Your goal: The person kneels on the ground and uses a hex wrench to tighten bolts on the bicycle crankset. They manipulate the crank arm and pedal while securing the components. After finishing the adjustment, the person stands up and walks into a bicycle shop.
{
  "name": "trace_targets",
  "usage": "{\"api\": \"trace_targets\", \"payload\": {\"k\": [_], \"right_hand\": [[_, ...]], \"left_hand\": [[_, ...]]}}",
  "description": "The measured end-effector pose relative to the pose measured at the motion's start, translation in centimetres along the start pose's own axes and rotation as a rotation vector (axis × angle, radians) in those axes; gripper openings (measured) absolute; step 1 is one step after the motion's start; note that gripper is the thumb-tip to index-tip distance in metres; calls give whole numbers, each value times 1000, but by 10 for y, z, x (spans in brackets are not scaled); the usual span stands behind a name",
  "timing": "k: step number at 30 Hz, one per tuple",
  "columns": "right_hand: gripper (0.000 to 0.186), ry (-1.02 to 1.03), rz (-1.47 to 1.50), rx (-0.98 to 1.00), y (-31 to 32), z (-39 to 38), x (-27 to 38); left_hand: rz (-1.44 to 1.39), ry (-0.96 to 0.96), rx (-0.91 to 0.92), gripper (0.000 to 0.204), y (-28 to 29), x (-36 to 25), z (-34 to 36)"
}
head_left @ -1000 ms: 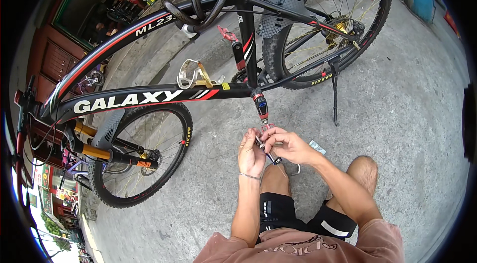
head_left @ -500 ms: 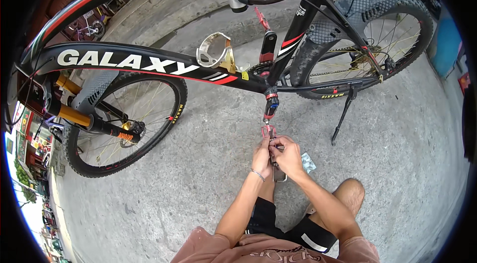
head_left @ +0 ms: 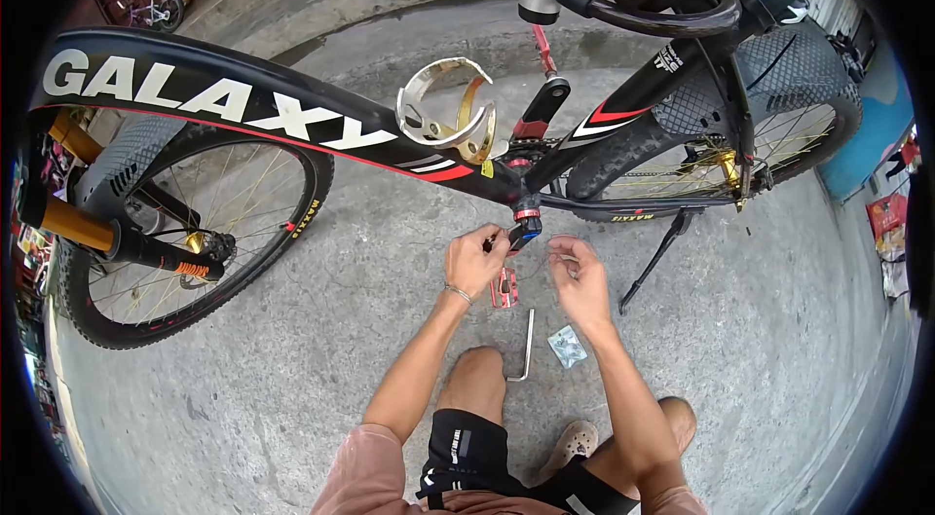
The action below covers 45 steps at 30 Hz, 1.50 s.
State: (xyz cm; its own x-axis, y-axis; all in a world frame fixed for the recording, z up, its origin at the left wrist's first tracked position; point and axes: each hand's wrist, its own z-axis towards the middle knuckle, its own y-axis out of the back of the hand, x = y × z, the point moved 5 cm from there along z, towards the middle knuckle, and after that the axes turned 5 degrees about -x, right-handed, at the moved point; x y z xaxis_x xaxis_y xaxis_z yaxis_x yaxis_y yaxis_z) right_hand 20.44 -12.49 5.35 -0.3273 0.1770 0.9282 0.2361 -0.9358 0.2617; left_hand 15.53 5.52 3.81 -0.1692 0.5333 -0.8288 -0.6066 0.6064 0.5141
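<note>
A black mountain bicycle with a thick carbon-look frame (head_left: 292, 116) stands upright across the upper half of the view, propped on its thin black kickstand (head_left: 657, 257) so both hands stay free. At far left sits the knobby front wheel with orange fork legs (head_left: 185, 223). Moving right, a gold and white bottle cage (head_left: 453, 111) is bolted to the down tube.

Below the frame's lowest point, the person crouches on the grey concrete floor (head_left: 292, 388). The left hand (head_left: 474, 260) reaches up to the black crank arm end (head_left: 523, 235), its fingers pinched around it, seemingly steadying it at working height. A red flat pedal (head_left: 504, 288) shows just beneath, between the two hands. On the floor nearby lie a long silver L-shaped hex key (head_left: 526, 349) and a small clear plastic bag of parts (head_left: 566, 347), within easy reach. The right hand (head_left: 582, 283) hovers with fingers loosely curled; whether it pinches something small cannot be told.
</note>
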Motion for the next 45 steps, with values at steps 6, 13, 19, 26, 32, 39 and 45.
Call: {"api": "trace_targets", "payload": {"k": [6, 13, 19, 26, 32, 39, 45], "right_hand": [[43, 306, -444, -32, -10, 30, 16], [50, 711, -778, 196, -15, 52, 8], [48, 712, -584, 277, -15, 60, -4], [74, 722, -686, 247, -20, 63, -9], [85, 717, -802, 124, -33, 58, -19], [85, 743, -825, 122, -30, 57, -19], [83, 736, -768, 107, -31, 58, -21]], "left_hand": [[149, -335, 95, 17, 0, -7, 23], [307, -936, 50, 13, 1, -16, 33], [182, -711, 171, 14, -14, -1, 38], [7, -742, 24, 27, -18, 13, 40], [146, -705, -268, 21, -28, 25, 34], [179, -527, -245, 15, -30, 16, 32], [215, -442, -271, 16, -35, 25, 34]]}}
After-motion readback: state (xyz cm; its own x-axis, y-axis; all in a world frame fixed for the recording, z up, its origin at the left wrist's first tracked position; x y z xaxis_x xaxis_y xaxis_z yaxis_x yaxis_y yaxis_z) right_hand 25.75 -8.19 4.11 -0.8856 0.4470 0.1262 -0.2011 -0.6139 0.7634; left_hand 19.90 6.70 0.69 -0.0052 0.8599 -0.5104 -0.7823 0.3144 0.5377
